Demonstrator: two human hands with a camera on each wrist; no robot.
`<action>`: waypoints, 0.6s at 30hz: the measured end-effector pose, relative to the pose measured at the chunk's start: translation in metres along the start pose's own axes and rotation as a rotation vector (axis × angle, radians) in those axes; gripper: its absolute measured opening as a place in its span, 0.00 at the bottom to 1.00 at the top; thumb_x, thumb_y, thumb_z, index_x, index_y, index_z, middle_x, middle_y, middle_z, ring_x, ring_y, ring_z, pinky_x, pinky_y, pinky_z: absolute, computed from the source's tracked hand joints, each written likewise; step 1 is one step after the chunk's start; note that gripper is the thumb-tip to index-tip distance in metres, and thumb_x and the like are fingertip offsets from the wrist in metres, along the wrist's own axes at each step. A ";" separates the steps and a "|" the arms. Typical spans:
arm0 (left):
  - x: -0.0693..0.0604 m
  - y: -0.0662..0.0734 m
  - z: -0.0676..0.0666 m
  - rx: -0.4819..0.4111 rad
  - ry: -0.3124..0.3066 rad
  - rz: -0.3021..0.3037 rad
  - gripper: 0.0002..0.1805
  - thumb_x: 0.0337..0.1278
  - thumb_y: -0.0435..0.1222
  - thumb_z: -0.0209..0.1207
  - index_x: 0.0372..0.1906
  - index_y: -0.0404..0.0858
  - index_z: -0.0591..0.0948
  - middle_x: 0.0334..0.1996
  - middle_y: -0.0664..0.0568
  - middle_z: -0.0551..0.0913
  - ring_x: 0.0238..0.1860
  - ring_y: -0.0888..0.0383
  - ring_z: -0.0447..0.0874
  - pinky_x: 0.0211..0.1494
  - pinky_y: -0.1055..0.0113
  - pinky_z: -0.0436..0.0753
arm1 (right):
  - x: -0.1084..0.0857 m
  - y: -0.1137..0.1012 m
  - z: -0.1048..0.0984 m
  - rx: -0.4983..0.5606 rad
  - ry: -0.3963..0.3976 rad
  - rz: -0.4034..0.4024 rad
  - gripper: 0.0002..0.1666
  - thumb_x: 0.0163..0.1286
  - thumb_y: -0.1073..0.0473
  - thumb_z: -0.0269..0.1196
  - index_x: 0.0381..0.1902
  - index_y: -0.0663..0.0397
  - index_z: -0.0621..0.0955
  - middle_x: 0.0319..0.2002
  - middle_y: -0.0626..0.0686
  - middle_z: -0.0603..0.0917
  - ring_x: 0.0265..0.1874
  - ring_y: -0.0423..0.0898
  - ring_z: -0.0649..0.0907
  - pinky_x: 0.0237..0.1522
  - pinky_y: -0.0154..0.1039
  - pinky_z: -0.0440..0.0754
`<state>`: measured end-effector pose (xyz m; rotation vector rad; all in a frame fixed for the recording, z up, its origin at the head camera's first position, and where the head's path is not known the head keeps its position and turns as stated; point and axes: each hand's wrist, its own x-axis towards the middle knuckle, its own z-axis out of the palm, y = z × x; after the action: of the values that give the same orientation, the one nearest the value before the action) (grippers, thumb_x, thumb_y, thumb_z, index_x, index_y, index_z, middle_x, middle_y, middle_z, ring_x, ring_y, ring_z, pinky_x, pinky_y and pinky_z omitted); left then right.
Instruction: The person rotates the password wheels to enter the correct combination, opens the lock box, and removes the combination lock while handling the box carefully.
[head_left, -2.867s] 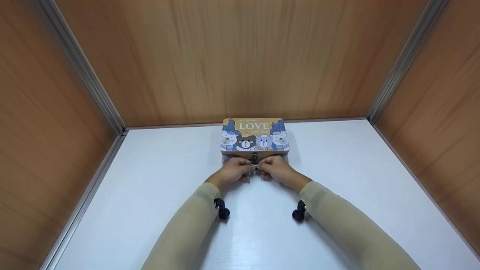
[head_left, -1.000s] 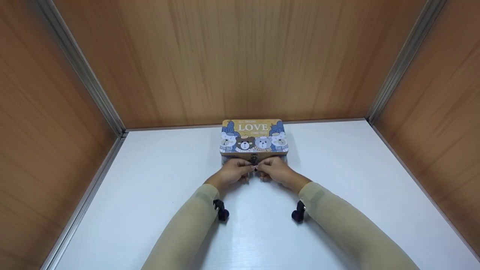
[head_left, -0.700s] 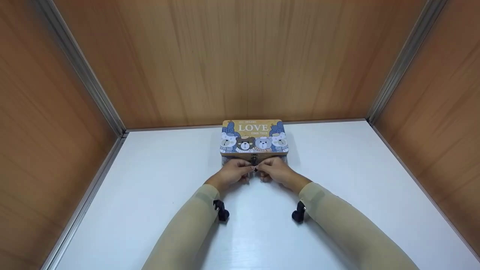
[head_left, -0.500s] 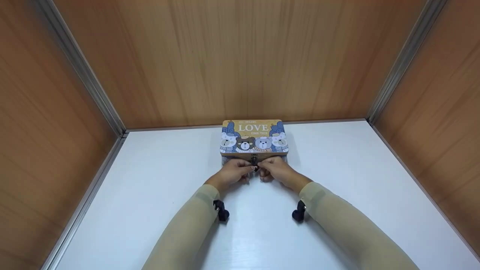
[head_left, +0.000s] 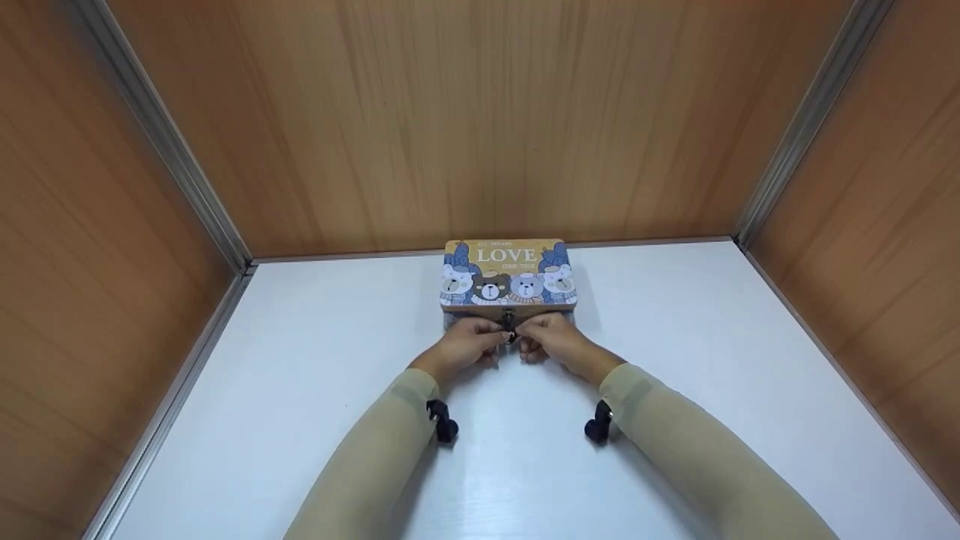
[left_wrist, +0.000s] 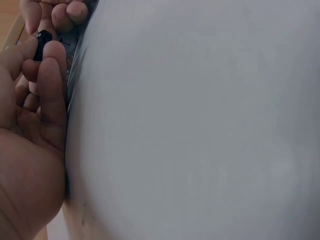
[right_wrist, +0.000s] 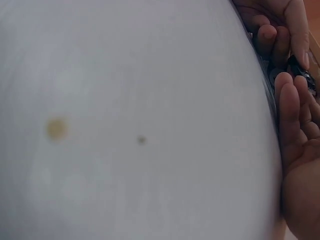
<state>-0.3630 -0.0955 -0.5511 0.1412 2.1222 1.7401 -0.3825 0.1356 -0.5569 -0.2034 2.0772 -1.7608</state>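
Observation:
A tin box [head_left: 510, 271] with bears and the word LOVE on its closed lid stands at the back of the white table. On its front is a dark metal clasp [head_left: 508, 319], with a small black padlock [left_wrist: 44, 44] at its lower end. From the left, my left hand [head_left: 463, 345] pinches the padlock between thumb and bent forefinger. My right hand [head_left: 559, 343] comes from the other side, its thumb and forefinger at the padlock's right edge. The other fingers of both hands are loosely bent below, near the box front. Fingers hide much of the padlock.
The white tabletop [head_left: 337, 337] spreads around the box and both forearms. Close behind the box rises a wooden back panel [head_left: 480, 127]. Wooden side panels [head_left: 97, 247] with metal corner strips [head_left: 172, 150] bound the space.
The right thumb and forefinger have shifted slightly to the right, so more of the padlock shows between the hands. The left hand and the box stay in place.

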 end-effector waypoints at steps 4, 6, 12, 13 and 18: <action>0.000 0.000 0.000 -0.003 -0.003 0.005 0.09 0.83 0.38 0.65 0.50 0.36 0.90 0.30 0.53 0.86 0.31 0.59 0.86 0.39 0.68 0.87 | 0.000 0.001 0.000 -0.010 0.003 0.005 0.13 0.82 0.60 0.65 0.49 0.65 0.91 0.28 0.49 0.88 0.26 0.41 0.89 0.33 0.32 0.91; -0.001 0.000 0.000 -0.004 -0.005 0.013 0.10 0.83 0.38 0.65 0.50 0.36 0.90 0.31 0.53 0.85 0.31 0.59 0.85 0.38 0.68 0.87 | 0.000 0.001 0.001 -0.019 0.002 0.003 0.12 0.80 0.61 0.67 0.49 0.65 0.91 0.29 0.49 0.89 0.26 0.41 0.89 0.33 0.32 0.91; -0.002 -0.001 0.000 0.007 -0.012 0.041 0.12 0.82 0.40 0.67 0.51 0.34 0.90 0.32 0.54 0.85 0.30 0.60 0.84 0.36 0.69 0.85 | 0.000 0.000 0.003 -0.025 0.001 -0.014 0.10 0.78 0.64 0.68 0.49 0.66 0.91 0.28 0.50 0.90 0.25 0.40 0.88 0.31 0.32 0.89; -0.002 -0.001 0.000 0.008 -0.011 0.041 0.12 0.82 0.40 0.67 0.51 0.34 0.90 0.32 0.53 0.86 0.30 0.60 0.84 0.36 0.69 0.85 | 0.000 0.000 0.003 -0.026 0.002 -0.010 0.09 0.78 0.64 0.68 0.48 0.65 0.91 0.28 0.50 0.89 0.25 0.40 0.87 0.31 0.31 0.89; -0.001 -0.001 0.001 0.011 -0.007 0.033 0.11 0.82 0.40 0.67 0.50 0.35 0.90 0.32 0.53 0.86 0.31 0.60 0.85 0.36 0.69 0.85 | -0.001 -0.002 0.005 -0.036 0.010 0.010 0.10 0.81 0.62 0.67 0.46 0.64 0.91 0.28 0.48 0.87 0.25 0.39 0.87 0.32 0.31 0.89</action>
<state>-0.3612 -0.0956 -0.5522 0.1859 2.1365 1.7435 -0.3803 0.1311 -0.5556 -0.1945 2.1145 -1.7236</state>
